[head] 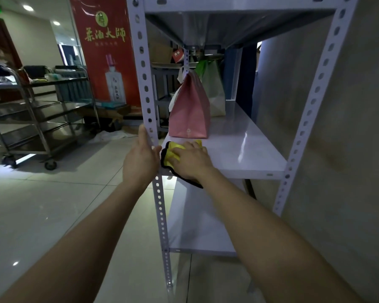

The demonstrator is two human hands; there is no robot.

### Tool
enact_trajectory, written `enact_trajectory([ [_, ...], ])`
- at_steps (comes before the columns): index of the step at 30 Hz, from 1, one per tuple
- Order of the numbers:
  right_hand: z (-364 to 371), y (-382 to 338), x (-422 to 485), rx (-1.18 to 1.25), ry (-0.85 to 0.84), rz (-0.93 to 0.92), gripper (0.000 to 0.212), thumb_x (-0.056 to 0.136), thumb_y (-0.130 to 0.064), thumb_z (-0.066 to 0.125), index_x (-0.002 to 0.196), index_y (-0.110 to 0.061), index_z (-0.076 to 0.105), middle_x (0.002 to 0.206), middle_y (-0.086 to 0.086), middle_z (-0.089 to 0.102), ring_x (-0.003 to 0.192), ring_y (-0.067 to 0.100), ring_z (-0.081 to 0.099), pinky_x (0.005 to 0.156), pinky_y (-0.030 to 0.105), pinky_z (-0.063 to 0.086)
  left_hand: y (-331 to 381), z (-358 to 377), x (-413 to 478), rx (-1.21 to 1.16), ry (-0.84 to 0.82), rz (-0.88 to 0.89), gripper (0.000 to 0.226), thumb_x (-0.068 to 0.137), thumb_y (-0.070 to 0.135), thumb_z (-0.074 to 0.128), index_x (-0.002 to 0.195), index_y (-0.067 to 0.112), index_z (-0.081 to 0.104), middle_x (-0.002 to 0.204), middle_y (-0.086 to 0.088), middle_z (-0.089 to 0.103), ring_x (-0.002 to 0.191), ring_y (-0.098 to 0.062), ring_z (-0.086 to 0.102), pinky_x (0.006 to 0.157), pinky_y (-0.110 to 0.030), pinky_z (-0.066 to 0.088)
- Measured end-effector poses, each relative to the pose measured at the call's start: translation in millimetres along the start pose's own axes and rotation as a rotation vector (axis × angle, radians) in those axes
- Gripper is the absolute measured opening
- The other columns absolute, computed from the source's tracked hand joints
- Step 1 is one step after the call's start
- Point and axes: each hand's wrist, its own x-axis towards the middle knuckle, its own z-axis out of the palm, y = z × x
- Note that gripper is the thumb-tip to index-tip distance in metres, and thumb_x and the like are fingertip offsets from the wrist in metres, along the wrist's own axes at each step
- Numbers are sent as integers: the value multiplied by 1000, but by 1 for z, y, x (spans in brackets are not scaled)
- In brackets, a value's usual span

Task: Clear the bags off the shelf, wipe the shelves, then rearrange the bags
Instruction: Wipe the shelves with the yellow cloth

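Observation:
A white metal shelf unit with perforated posts stands before me. My right hand [192, 159] lies flat on a yellow cloth with a black edge [173, 149], pressing it onto the front left corner of the middle shelf [239, 147]. My left hand [141, 157] grips the front left post [148, 106] at shelf height. A pink paper bag [189, 110] stands upright on the same shelf just behind the cloth. A white and green bag [213, 88] stands behind the pink one. The lower shelf [197, 226] holds nothing that I can see.
A grey wall [337, 127] runs close along the shelf's right side. A steel trolley on wheels [37, 119] stands at the left on the tiled floor. A red banner [106, 51] hangs behind the shelf. More bags and boxes sit further back.

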Motion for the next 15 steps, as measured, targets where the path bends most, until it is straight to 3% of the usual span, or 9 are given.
enact_trajectory([
  [4,-11,84,-44,-6,72,150,53,99,-58,35,144,-38,54,144,7,54,129,36,44,106,47,34,0,0,0,14,7,-2,58,105,27,64,151,28,29,121,-11,70,87,-38,72,71,-55,64],
  [7,-27,161,-83,-53,135,398,49,105,-47,38,145,-26,56,138,17,55,124,39,46,107,47,33,4,0,-2,11,13,-12,56,105,27,65,149,30,30,116,-9,70,84,-36,72,70,-55,65],
  [10,-33,168,-87,-119,99,498,44,102,-35,43,141,-20,55,136,19,52,121,39,46,107,48,31,6,-3,-2,8,-3,-26,58,104,26,66,148,31,29,116,-10,71,82,-34,72,69,-54,66],
  [12,-28,137,-74,-122,97,474,43,95,-32,48,136,-23,56,137,17,52,124,37,45,110,52,27,7,-7,-1,14,-41,-45,62,104,25,67,151,31,26,119,-11,71,80,-34,72,67,-54,66],
  [15,-10,83,-59,-54,86,215,45,97,-46,46,139,-33,54,143,13,51,130,36,42,113,52,27,6,-11,2,52,-112,-59,71,105,28,65,159,29,19,123,-14,69,84,-37,74,69,-56,66],
])
